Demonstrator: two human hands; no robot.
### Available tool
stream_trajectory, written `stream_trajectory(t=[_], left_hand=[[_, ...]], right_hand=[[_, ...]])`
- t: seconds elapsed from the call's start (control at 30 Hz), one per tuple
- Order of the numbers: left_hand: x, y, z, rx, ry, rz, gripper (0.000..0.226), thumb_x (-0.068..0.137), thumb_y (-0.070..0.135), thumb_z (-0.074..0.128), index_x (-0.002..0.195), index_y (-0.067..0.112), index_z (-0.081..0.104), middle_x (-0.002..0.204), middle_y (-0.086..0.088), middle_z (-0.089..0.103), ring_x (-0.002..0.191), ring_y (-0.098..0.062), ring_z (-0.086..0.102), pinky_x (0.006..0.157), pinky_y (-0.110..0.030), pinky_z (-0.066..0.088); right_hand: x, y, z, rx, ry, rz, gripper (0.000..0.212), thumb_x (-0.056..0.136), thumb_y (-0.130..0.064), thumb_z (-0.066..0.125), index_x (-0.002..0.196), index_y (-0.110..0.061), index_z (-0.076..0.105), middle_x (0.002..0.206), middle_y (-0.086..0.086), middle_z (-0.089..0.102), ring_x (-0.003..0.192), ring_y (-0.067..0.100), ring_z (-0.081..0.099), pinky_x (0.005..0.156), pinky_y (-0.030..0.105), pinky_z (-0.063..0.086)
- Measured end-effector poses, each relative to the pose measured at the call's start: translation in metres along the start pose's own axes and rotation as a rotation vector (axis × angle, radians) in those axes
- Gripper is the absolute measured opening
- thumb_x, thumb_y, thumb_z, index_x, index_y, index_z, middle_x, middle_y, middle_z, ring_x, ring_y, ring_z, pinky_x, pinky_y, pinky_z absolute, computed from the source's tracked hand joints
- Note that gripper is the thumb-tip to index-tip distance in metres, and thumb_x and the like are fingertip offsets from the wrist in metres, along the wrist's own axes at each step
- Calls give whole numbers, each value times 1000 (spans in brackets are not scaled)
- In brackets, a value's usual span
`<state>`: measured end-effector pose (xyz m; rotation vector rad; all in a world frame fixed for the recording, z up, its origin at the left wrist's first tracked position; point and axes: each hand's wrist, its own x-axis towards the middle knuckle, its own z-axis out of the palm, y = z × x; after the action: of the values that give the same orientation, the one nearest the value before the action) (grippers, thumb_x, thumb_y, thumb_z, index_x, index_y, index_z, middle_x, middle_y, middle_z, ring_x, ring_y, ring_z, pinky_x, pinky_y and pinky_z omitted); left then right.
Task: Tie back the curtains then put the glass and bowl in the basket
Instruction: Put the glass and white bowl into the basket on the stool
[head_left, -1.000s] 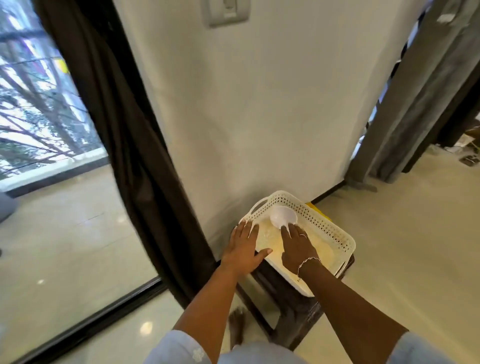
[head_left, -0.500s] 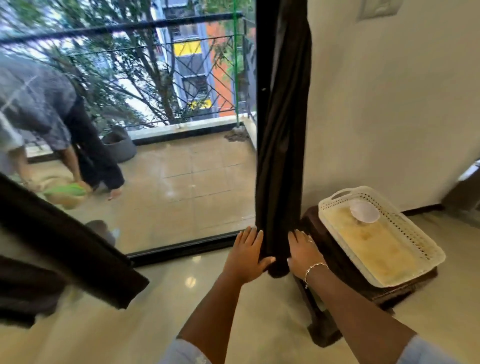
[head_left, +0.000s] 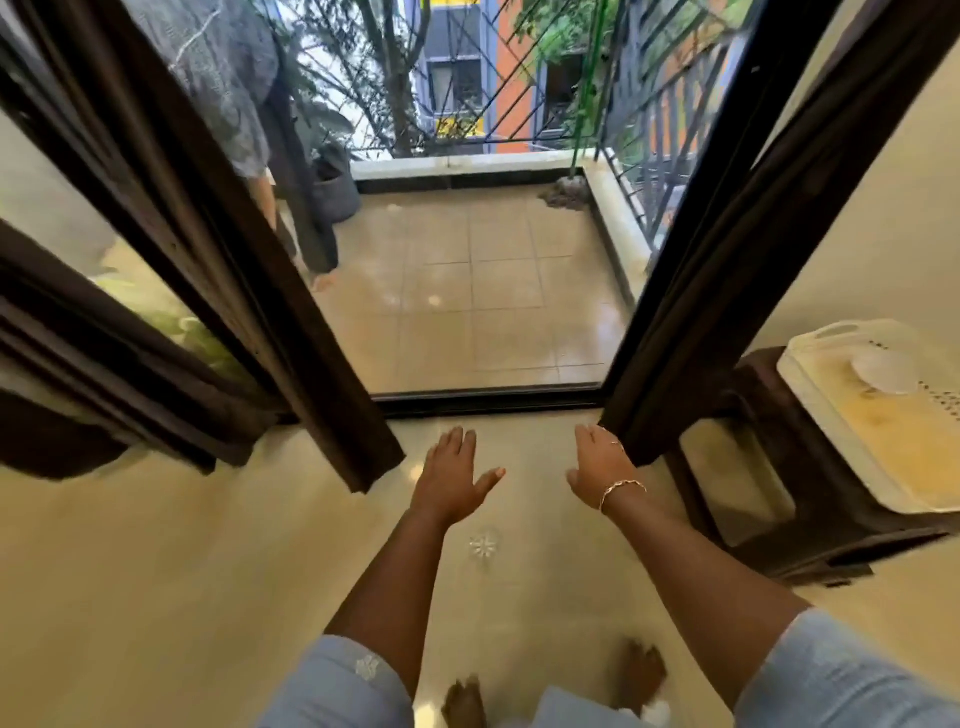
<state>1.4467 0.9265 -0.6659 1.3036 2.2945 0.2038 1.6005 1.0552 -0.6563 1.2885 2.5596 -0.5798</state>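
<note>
Left hand (head_left: 452, 480) and right hand (head_left: 597, 467), open and empty, have swung from the white perforated plastic basket (head_left: 831, 422) holding the round white bowl (head_left: 883, 371) to the seemingly untied dark brown fabric curtains (head_left: 701, 291)

Daylight floods in through the window (head_left: 498, 291), strong enough to wash the sky (head_left: 363, 119) behind it out to white and to leave pale sheen on the floor (head_left: 156, 571) in front of it. The curtains (head_left: 691, 312) on either side of the window read as near-black shapes with little detail, splayed outward by wide-angle distortion. The basket (head_left: 810, 415) far right of the window is soft with motion blur.
</note>
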Motion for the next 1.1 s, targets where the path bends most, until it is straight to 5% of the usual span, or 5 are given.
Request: stream_trajectory(t=[0.53, 0.87, 1.03, 1.1], left_hand=[[4, -114, 68, -362, -145, -272, 71, 93, 35, 50, 147, 10, 12, 157, -8, 12, 145, -22, 11, 117, -36, 15], [110, -158, 253, -822, -128, -457, 61, 92, 28, 54, 144, 12, 27, 152, -8, 29, 139, -23, 29, 111, -32, 26], [177, -190, 351, -1258, -104, -673, 43, 96, 31, 44, 133, 9, 42, 141, -5, 40, 139, -24, 28, 108, -30, 23], [199, -197, 386, -1349, -109, -734, 56, 96, 42, 39, 140, 8, 34, 150, -7, 31, 141, -22, 22, 112, -33, 18]], right_hand=[[40, -38, 121, 69, -240, 138, 54, 92, -20, 51, 140, -11, 29, 139, 13, 43, 126, 32, 43, 101, 36, 38], [143, 11, 316, 506, -184, 346, 38, 90, -9, 52, 128, -6, 47, 127, 16, 57, 118, 30, 52, 96, 31, 40], [203, 32, 419, 673, -154, 475, 33, 91, -3, 44, 122, -5, 55, 126, 17, 58, 115, 31, 54, 93, 31, 43], [225, 40, 454, 692, -174, 474, 35, 91, -3, 42, 123, -4, 54, 129, 17, 55, 117, 32, 52, 94, 32, 43]])
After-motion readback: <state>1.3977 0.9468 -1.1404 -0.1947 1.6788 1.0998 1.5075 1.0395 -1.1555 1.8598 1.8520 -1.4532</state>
